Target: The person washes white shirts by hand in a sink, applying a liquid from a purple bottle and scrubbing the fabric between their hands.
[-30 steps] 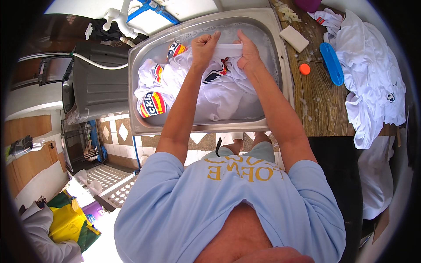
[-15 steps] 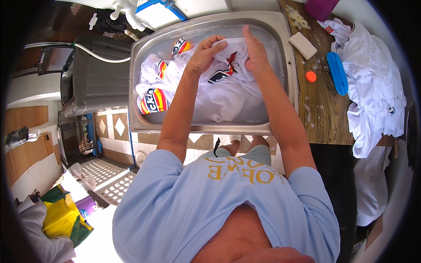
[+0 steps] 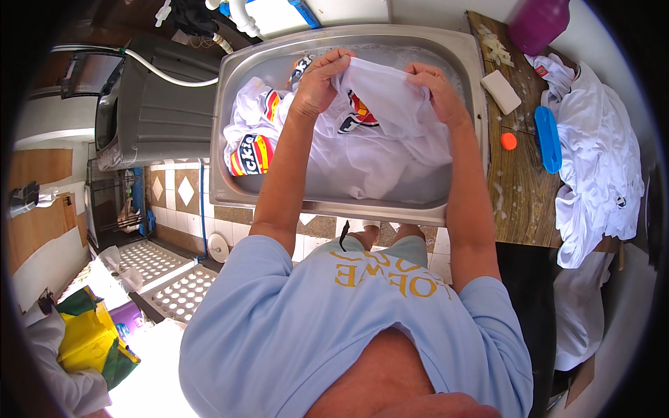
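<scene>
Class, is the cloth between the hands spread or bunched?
Spread: the white cloth spans from left hand to right hand, its print showing.

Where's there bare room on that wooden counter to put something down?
The splashed wood below the orange cap in the picture, between the steel sink and the white garments. It's crowded farther up: soap bar, pale shavings, purple container.

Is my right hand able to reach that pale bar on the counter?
Probably yes: your right hand holds white cloth, but nothing blocks the way over the sink rim to the uncovered pale bar.
</scene>
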{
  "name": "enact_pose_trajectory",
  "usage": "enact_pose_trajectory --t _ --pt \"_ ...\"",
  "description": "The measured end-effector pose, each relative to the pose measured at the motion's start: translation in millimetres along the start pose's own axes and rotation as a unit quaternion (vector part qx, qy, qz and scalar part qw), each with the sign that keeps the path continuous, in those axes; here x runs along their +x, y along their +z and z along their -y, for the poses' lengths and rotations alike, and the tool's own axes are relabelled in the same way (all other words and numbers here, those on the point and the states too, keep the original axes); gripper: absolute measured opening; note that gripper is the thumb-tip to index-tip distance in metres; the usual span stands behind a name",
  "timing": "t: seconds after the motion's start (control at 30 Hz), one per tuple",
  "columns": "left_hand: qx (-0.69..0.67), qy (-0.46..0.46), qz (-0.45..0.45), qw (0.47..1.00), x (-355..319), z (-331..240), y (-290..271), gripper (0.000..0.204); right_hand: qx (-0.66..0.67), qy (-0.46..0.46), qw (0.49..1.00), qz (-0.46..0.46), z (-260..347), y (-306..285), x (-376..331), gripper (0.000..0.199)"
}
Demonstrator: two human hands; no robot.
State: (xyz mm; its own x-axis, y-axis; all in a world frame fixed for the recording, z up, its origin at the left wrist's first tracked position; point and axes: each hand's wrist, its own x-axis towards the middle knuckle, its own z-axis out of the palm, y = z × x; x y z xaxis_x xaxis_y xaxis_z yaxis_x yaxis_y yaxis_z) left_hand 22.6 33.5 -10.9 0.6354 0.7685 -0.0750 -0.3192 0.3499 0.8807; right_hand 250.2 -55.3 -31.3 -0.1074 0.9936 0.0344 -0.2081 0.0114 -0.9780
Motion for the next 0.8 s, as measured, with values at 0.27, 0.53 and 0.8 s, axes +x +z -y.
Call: enact_pose_trajectory --t 0.27,0.53,0.8 --pt "0.005 0.014 -0.014 1.0 0.7 4.1 -9.2 0.013 -0.034 -0.003 0.999 -0.02 7.7 -5.7 -4.4 0.014" --pt "0.426 0.137 -0.055 0.893 38.4 43.3 1.6 0.017 -0.358 0.022 0.912 -0.199 -23.3 -34.9 0.8 0.023" --pt "0.721 0.103 -0.021 0.685 64.7 95.8 -9.3 0.019 -0.549 0.175 0.772 -0.267 -56.6 -24.0 12.9 0.032"
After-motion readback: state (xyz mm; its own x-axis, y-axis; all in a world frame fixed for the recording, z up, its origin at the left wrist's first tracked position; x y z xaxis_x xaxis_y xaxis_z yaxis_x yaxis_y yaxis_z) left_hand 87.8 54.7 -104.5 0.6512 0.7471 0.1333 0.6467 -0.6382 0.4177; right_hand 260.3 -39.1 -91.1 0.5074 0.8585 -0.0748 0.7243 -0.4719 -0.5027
